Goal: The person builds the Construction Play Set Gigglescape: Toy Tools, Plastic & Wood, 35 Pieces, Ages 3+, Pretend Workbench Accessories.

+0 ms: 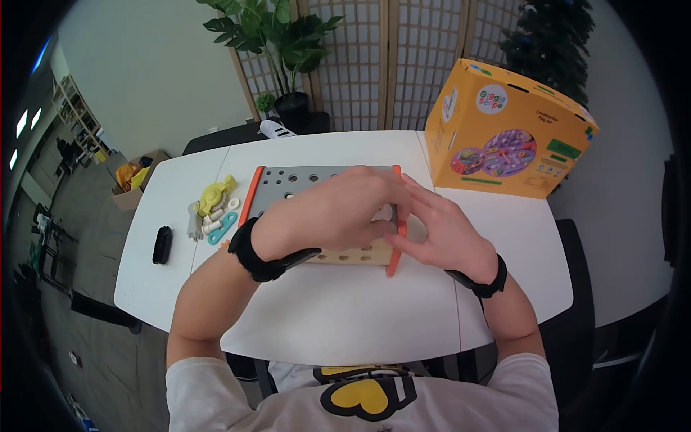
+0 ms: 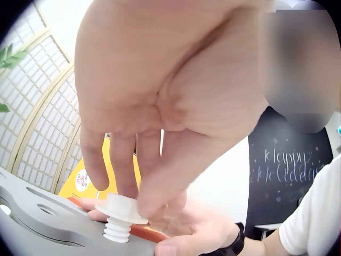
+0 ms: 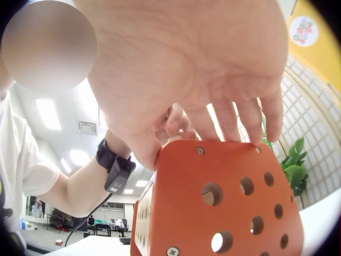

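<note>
My left hand (image 1: 342, 212) reaches across a toy workbench and pinches the head of a white plastic screw (image 2: 118, 218) between thumb and fingers. The threaded shank points down, right at the workbench's grey, holed top (image 2: 32, 213). My right hand (image 1: 450, 234) steadies the right end of the bench. Its thumb and fingers lie along the upper edge of the orange side panel (image 3: 234, 208), which has round holes and metal screws. The bench's beige front panel (image 1: 353, 255) shows below my left hand. In the head view my left hand hides the screw.
Left of the bench lie a yellow toy drill (image 1: 214, 194), a teal toy wrench (image 1: 222, 228) and several small white pieces (image 1: 212, 219). A black object (image 1: 163, 245) is farther left on the white table (image 1: 345, 309). A tall orange-yellow box (image 1: 515, 133) stands at the back right.
</note>
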The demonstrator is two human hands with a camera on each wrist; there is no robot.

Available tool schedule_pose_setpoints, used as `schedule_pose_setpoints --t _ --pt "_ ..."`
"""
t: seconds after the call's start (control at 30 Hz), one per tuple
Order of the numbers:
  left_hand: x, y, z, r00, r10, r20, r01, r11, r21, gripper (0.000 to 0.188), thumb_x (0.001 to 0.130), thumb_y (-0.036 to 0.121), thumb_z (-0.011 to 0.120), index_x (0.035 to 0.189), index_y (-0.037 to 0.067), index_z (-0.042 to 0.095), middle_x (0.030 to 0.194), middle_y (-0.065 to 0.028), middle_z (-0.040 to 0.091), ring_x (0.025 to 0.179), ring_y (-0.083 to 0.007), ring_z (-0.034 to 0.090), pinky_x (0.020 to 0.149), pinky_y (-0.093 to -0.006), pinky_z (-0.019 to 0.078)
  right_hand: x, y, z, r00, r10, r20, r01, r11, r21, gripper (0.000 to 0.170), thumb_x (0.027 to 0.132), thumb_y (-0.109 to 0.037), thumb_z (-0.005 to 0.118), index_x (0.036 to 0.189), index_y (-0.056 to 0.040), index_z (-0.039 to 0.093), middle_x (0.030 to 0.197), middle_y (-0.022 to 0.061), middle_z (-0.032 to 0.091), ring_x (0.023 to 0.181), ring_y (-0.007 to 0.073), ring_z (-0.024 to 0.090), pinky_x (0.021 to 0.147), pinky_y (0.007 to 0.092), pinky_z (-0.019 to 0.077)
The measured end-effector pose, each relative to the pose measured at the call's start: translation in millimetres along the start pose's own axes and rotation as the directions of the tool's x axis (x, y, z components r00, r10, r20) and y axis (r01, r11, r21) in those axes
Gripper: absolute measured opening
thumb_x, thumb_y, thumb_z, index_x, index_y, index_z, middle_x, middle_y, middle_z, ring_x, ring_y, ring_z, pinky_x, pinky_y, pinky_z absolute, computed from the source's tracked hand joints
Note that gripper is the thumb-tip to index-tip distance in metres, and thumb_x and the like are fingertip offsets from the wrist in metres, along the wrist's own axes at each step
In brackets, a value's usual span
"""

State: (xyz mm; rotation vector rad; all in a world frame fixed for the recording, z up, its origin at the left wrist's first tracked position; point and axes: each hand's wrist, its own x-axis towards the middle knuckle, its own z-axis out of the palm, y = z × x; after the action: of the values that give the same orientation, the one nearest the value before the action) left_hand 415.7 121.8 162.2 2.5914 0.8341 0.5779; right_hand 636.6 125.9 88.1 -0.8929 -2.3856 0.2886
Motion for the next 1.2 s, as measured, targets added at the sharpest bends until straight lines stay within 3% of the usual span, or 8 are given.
schedule_pose_setpoints --t 0.13,0.23,0.53,0.63,0.73,1.03,1.13,1.2 --pt "0 13 8 0.974 -0.181 -0.137 0.212 0.939 0.272 0.011 0.08 0.004 0.075 0.09 -0.001 0.072 0.087 -0.0143 0.07 0.083 -0.0341 0.069 0.075 -0.0431 0.0551 -3 4 5 0.998 -0.04 -0.045 0.038 0.999 -0.029 0.056 0.086 -0.036 0.078 0.126 0.0016 0.067 0.14 0.0229 0.06 0.136 0.0383 0.054 0.11 0.042 0.0483" --pt "2 0 16 0.981 -0.19 -0.035 0.189 0.912 0.364 0.011 0.079 0.005 0.077 0.088 -0.002 0.072 0.084 -0.0135 0.07 0.077 -0.0331 0.068 0.072 -0.0443 0.0553 -3 4 5 0.999 -0.032 -0.042 0.031 0.999 -0.028 0.056 0.086 -0.036 0.077 0.126 0.0018 0.067 0.141 0.0231 0.059 0.137 0.038 0.053 0.11 0.0419 0.0477" --pt "-3 -16 1 0.997 0.063 0.05 -0.06 0.996 -0.059 0.011 0.083 0.005 0.074 0.092 0.0 0.075 0.085 -0.013 0.071 0.091 -0.0322 0.069 0.081 -0.0395 0.0557 -2 3 3 0.999 -0.031 -0.016 0.031 0.999 -0.025 0.057 0.086 -0.038 0.078 0.126 0.0025 0.067 0.142 0.0233 0.058 0.138 0.0381 0.052 0.111 0.0419 0.0474" --pt "-2 -6 4 0.992 -0.009 -0.124 0.02 0.996 0.091 0.01 0.083 0.006 0.074 0.091 0.0 0.075 0.082 -0.0137 0.07 0.088 -0.0328 0.069 0.079 -0.0397 0.0556 -2 -1 2 1.0 0.0 -0.024 0.0 1.0 0.0 0.058 0.086 -0.038 0.078 0.126 0.0025 0.067 0.142 0.023 0.058 0.138 0.0381 0.052 0.11 0.0419 0.0477" --pt "3 5 9 0.966 -0.256 -0.022 0.252 0.93 0.266 0.01 0.083 0.007 0.073 0.089 0.0 0.076 0.081 -0.0148 0.069 0.086 -0.0333 0.069 0.078 -0.0403 0.0557 -1 -1 2 1.0 -0.003 -0.031 0.003 1.0 -0.011 0.058 0.085 -0.037 0.078 0.126 0.0025 0.067 0.142 0.0228 0.059 0.138 0.0379 0.051 0.11 0.0417 0.0477" --pt "-2 -11 2 0.992 -0.043 0.118 0.041 0.999 0.015 0.012 0.077 -0.001 0.075 0.089 0.0 0.075 0.088 -0.0159 0.071 0.087 -0.0344 0.069 0.077 -0.0406 0.0557 -2 1 4 0.998 -0.037 -0.051 0.036 0.999 -0.014 0.058 0.085 -0.036 0.079 0.127 0.0021 0.067 0.141 0.023 0.059 0.138 0.0383 0.052 0.11 0.0416 0.0478" --pt "-1 -11 2 0.993 0.063 -0.096 -0.063 0.998 0.005 0.011 0.08 0.003 0.075 0.09 0.0 0.076 0.09 -0.0152 0.071 0.085 -0.0337 0.069 0.075 -0.0407 0.0559 -2 -1 1 0.999 -0.018 -0.03 0.018 1.0 -0.005 0.059 0.085 -0.036 0.079 0.128 0.0023 0.066 0.14 0.0229 0.059 0.137 0.0379 0.053 0.11 0.0417 0.0482" --pt "0 0 4 0.989 -0.107 -0.1 0.12 0.983 0.136 0.012 0.082 0.006 0.075 0.091 -0.001 0.076 0.089 -0.0151 0.071 0.083 -0.0335 0.069 0.074 -0.041 0.056 -2 -2 1 0.999 -0.021 -0.039 0.02 1.0 -0.02 0.059 0.085 -0.036 0.079 0.127 0.0026 0.066 0.14 0.0226 0.06 0.137 0.0375 0.053 0.11 0.0418 0.0484"
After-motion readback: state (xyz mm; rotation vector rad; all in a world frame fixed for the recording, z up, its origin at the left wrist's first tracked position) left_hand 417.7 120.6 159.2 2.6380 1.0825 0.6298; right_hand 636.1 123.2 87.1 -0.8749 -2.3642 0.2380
